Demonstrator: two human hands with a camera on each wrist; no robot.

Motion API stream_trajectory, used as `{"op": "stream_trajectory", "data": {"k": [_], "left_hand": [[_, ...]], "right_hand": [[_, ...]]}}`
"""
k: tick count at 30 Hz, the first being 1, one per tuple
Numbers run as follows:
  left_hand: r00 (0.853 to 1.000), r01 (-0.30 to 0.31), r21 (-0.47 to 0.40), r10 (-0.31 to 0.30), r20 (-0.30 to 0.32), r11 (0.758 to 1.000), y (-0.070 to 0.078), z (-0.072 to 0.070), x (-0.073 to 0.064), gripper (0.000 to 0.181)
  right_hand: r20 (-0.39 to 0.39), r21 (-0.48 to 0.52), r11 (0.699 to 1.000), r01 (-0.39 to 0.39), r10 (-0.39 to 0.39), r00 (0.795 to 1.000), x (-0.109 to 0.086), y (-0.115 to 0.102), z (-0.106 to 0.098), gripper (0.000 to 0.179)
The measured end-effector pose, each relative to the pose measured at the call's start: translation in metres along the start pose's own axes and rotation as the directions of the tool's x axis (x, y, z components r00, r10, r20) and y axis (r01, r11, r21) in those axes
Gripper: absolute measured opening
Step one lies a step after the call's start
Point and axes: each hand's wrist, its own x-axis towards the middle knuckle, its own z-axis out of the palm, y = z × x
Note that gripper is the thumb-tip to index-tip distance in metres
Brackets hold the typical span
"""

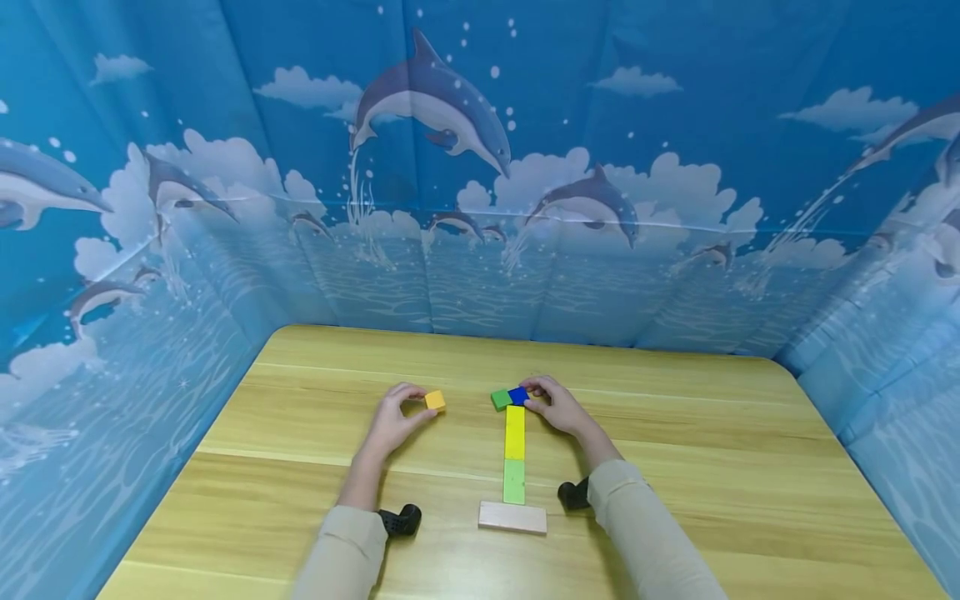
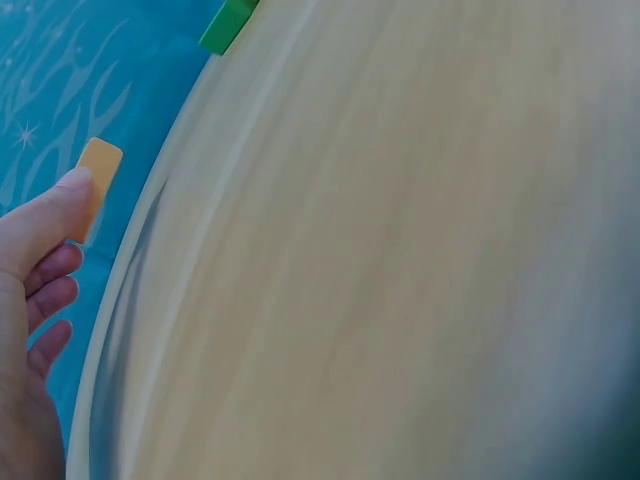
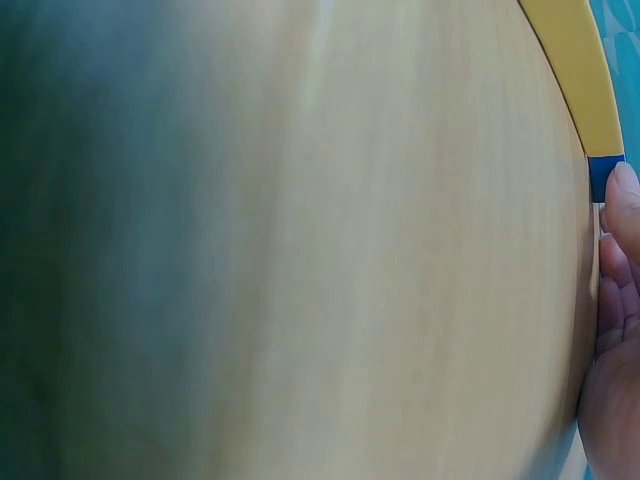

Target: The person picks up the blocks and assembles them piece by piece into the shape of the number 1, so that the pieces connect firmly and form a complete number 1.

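Between thumb and fingers, my left hand [image 1: 390,423] pinches an orange block [image 1: 435,401], left of the other blocks. In the left wrist view the thumb lies on the face of this block [image 2: 101,175]. My right hand [image 1: 557,407] holds a small blue block [image 1: 517,396] by its right side, thumb in front and fingers behind. A green block [image 1: 500,400] sits against the blue one's left side. Below these two runs a long yellow block [image 1: 515,433], its far end at the blue block. The right wrist view shows the thumb on the blue block [image 3: 602,178].
A light green block [image 1: 513,482] continues the line from the yellow one toward me. Across its near end lies a pale wooden block [image 1: 513,518]. All stand on a wood-grain table [image 1: 675,417], with a blue dolphin-print curtain [image 1: 480,275] around its far and side edges.
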Motion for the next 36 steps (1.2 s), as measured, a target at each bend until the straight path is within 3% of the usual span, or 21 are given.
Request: {"op": "stream_trajectory", "data": {"k": [22,36], "left_hand": [[0.996,-0.063,-0.036,0.065,0.058,0.997,0.015,0.04,0.004,0.033],[0.986,-0.113,0.041,0.107,0.13,0.993,0.021,0.055,0.007,0.032]], "right_hand": [[-0.013,-0.004,1.0,0.007,-0.007,1.0,-0.004,0.002,0.003,0.03],[-0.021,-0.01,1.0,0.01,-0.01,1.0,-0.007,0.003,0.005,0.03]]}}
